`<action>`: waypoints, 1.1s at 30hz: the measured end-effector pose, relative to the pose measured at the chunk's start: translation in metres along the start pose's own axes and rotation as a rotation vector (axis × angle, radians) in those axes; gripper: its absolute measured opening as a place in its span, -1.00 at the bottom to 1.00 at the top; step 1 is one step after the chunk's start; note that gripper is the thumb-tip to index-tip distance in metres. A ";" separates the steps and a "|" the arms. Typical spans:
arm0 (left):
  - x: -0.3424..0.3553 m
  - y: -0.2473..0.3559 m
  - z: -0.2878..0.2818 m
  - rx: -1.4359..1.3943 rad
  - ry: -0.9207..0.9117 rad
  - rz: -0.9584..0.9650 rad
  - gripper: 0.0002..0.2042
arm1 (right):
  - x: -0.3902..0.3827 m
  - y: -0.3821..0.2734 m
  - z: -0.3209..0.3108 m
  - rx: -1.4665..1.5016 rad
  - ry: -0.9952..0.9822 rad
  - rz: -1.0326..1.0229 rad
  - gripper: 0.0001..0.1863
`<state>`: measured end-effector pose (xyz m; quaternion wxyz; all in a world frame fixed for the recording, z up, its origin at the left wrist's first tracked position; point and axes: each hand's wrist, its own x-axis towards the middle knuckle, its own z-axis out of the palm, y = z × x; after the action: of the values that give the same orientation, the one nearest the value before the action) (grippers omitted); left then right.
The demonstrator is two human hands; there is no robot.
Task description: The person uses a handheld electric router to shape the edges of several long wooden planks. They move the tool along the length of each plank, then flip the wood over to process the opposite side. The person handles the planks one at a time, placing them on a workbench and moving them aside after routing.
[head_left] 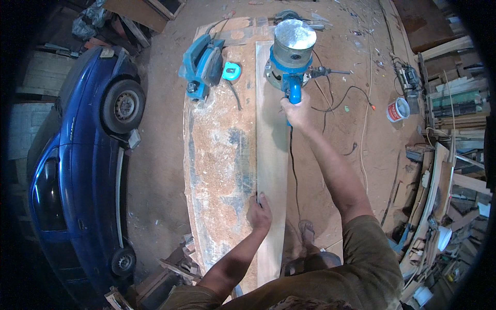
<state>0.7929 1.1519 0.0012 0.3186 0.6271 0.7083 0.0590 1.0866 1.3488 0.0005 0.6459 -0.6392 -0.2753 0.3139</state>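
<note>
A long pale wooden board [272,155] lies lengthwise along the right side of a dusty workbench [217,155]. At its far end is a blue-handled power tool [293,89] with a wide, round grey body and a whitish top. My right hand [298,112] is closed around the tool's handle, arm stretched out. Nearer to me, my left hand [259,213] is closed at the board's left edge; some of its fingers are hidden. Left of the board lie a blue electric planer [201,67] and a turquoise tape measure [231,71].
A dark cable [293,170] hangs along the board's right side. Other cords [356,88] cross the dirt floor. A white and red bucket [398,110] stands at right, near stacked timber [460,113]. A blue car [82,155] is parked at left.
</note>
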 end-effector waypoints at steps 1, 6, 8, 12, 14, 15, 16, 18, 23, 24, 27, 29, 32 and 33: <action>0.000 -0.002 0.001 -0.001 -0.018 -0.011 -0.54 | 0.003 0.000 0.000 0.005 0.004 0.010 -0.82; 0.002 -0.008 0.002 -0.012 -0.072 -0.027 -0.54 | 0.019 0.007 0.002 -0.007 0.019 -0.054 -0.83; 0.003 -0.009 0.004 -0.019 -0.052 -0.013 -0.54 | 0.025 0.009 0.001 -0.018 0.024 -0.060 -0.83; 0.003 -0.007 0.003 -0.019 -0.062 -0.026 -0.54 | 0.037 0.013 0.000 -0.020 0.019 -0.066 -0.82; 0.002 -0.007 0.002 -0.030 -0.051 -0.019 -0.55 | 0.041 0.010 0.000 -0.020 0.011 -0.026 -0.82; 0.002 -0.009 0.003 -0.033 -0.031 -0.001 -0.55 | 0.042 0.006 0.002 -0.046 0.006 -0.035 -0.82; 0.002 -0.013 0.006 -0.035 -0.011 0.016 -0.56 | 0.043 0.002 0.003 -0.072 0.001 -0.045 -0.83; 0.002 -0.013 0.007 -0.024 -0.013 0.021 -0.57 | 0.043 -0.013 0.001 -0.065 -0.007 -0.030 -0.83; 0.004 -0.008 0.005 0.006 -0.005 0.014 -0.59 | 0.047 -0.028 0.007 0.055 -0.028 -0.013 -0.84; 0.004 -0.009 0.006 0.005 -0.006 0.011 -0.59 | 0.048 -0.029 0.007 0.053 -0.029 -0.008 -0.84; 0.003 -0.008 0.005 -0.002 -0.009 0.011 -0.58 | 0.056 -0.024 0.005 0.008 -0.021 -0.024 -0.84; 0.003 -0.007 0.005 -0.020 0.001 0.020 -0.58 | 0.066 -0.011 0.004 -0.072 -0.012 -0.083 -0.84; 0.003 -0.009 0.006 -0.026 -0.013 0.011 -0.57 | 0.071 -0.008 0.007 -0.004 0.000 -0.079 -0.84; 0.003 -0.010 0.005 -0.025 -0.013 0.007 -0.56 | 0.071 -0.010 0.008 0.012 -0.010 -0.057 -0.84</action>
<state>0.7874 1.1506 -0.0086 0.3308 0.6258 0.7033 0.0648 1.1269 1.4079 0.0079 0.6570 -0.6256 -0.2946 0.3004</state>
